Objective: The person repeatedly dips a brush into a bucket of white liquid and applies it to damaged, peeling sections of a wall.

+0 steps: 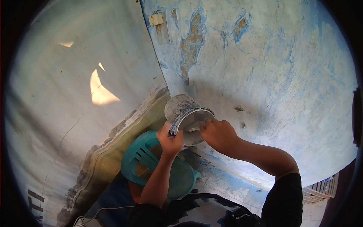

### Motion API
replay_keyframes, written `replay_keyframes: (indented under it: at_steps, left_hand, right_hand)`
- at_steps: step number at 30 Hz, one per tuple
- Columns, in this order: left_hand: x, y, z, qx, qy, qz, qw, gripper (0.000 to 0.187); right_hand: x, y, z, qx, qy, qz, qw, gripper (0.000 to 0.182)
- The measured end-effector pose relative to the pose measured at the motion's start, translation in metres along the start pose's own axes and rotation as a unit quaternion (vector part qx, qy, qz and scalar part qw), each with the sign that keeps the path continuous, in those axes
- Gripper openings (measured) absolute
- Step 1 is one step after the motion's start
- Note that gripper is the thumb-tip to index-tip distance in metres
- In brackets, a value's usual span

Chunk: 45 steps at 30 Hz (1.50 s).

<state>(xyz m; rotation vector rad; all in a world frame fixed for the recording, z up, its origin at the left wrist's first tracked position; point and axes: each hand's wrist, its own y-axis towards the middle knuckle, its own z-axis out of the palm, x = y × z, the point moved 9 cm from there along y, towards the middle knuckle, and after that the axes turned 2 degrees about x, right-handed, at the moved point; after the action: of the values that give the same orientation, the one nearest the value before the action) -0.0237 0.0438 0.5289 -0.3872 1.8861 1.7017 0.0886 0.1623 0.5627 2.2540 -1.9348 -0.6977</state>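
Observation:
A grey, plaster-crusted bucket (180,108) is held up in front of a peeling blue wall (264,68), tilted with its mouth toward me. My left hand (171,139) grips its rim at the lower left. My right hand (217,133) reaches into the bucket's mouth from the right, fingers on the inner edge; I cannot see what, if anything, they hold. Both forearms rise from below.
A teal plastic chair (140,159) stands below the bucket, in the corner. The left wall (56,98) is pale with sunlit patches. A small switch box (155,19) sits high at the corner. The floor (234,189) is tiled and dusty. A slatted object (321,189) lies at right.

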Motion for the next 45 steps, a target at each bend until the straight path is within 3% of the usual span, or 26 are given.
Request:
replay_keyframes:
  at_steps: [1, 8, 10, 12, 14, 18, 19, 20, 24, 26, 27, 29, 33, 37, 39, 45]
  left_hand:
    - [-0.004, -0.002, 0.000, -0.008, -0.008, 0.005, 1.000, 0.012]
    - [-0.018, -0.008, -0.001, -0.004, 0.030, -0.017, 0.999, 0.012]
    - [-0.007, -0.007, -0.001, -0.014, -0.013, -0.076, 0.997, 0.014]
    - [0.006, -0.003, -0.002, -0.020, -0.041, -0.102, 0.994, 0.014]
    - [0.018, 0.001, -0.002, -0.021, -0.072, -0.128, 0.989, 0.015]
    - [0.035, 0.014, 0.002, -0.002, -0.146, -0.206, 0.968, 0.016]
    - [0.039, 0.017, 0.005, 0.011, -0.150, -0.222, 0.963, 0.015]
    - [0.040, 0.021, 0.006, 0.009, -0.153, -0.220, 0.963, 0.015]
    - [0.040, 0.043, 0.009, 0.050, -0.114, -0.194, 0.973, 0.016]
    - [0.044, 0.054, 0.010, 0.062, -0.108, -0.183, 0.975, 0.016]
    - [0.050, 0.059, 0.010, 0.059, -0.114, -0.194, 0.973, 0.016]
    - [0.060, 0.069, 0.006, 0.059, -0.122, -0.202, 0.970, 0.017]
    - [0.085, 0.089, -0.003, 0.064, -0.174, -0.285, 0.940, 0.016]
    - [0.110, 0.104, -0.007, 0.070, -0.230, -0.356, 0.903, 0.013]
    - [0.119, 0.114, -0.013, 0.080, -0.231, -0.345, 0.906, 0.012]
    - [0.145, 0.142, -0.034, 0.088, -0.229, -0.339, 0.908, 0.010]
  right_hand:
    - [-0.001, -0.002, 0.006, 0.041, -0.002, 0.009, 0.999, 0.025]
    - [-0.014, -0.018, -0.009, 0.022, 0.038, 0.016, 0.999, 0.021]
    - [-0.039, -0.024, -0.025, -0.022, 0.153, 0.086, 0.984, 0.010]
    - [-0.056, -0.032, -0.036, -0.038, 0.209, 0.092, 0.973, 0.010]
    - [-0.077, -0.040, -0.040, -0.010, 0.368, 0.163, 0.916, 0.015]
    - [-0.105, -0.058, -0.017, -0.003, 0.434, 0.231, 0.871, 0.016]
    - [-0.110, -0.062, -0.009, -0.013, 0.502, 0.239, 0.831, 0.017]
    - [-0.113, -0.062, -0.004, -0.024, 0.567, 0.246, 0.786, 0.018]
    - [-0.118, -0.058, -0.008, -0.008, 0.601, 0.309, 0.737, 0.016]
    - [-0.124, -0.059, 0.000, -0.018, 0.675, 0.340, 0.655, 0.018]
    - [-0.126, -0.056, -0.001, -0.022, 0.673, 0.340, 0.656, 0.018]
    - [-0.127, -0.045, -0.007, -0.058, 0.733, 0.315, 0.601, 0.019]
    - [-0.130, -0.015, -0.025, -0.121, 0.731, 0.289, 0.606, 0.020]
    - [-0.126, 0.022, -0.051, -0.157, 0.679, 0.285, 0.658, 0.017]
    - [-0.124, 0.040, -0.057, -0.163, 0.652, 0.297, 0.678, 0.016]
    - [-0.118, 0.111, -0.051, -0.196, 0.678, 0.246, 0.664, 0.013]
